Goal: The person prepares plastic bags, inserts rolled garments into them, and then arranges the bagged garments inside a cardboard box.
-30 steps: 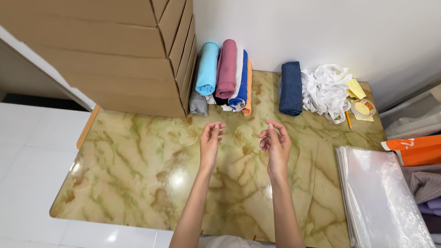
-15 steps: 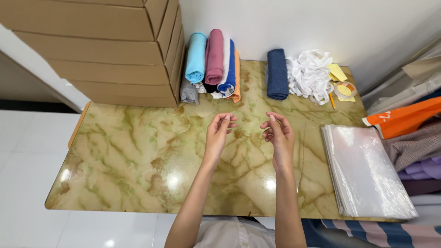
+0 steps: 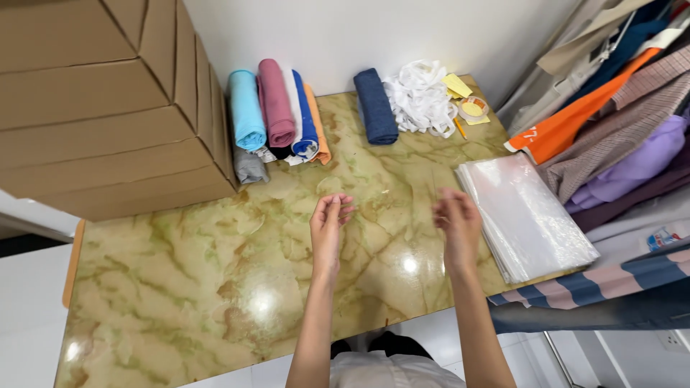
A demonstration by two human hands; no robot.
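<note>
Left hand [image 3: 329,219] and right hand [image 3: 454,221] both empty, fingers loosely curled, over desk [image 3: 180,287]. Right hand near clear bag stack [image 3: 525,215] — best peel just top bag, slow.

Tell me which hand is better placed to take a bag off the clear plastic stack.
Right, probably. The right hand hovers empty beside the near edge of the stack of clear plastic bags. The left hand hangs over bare marble table, farther away, and would have to cross over.
</note>
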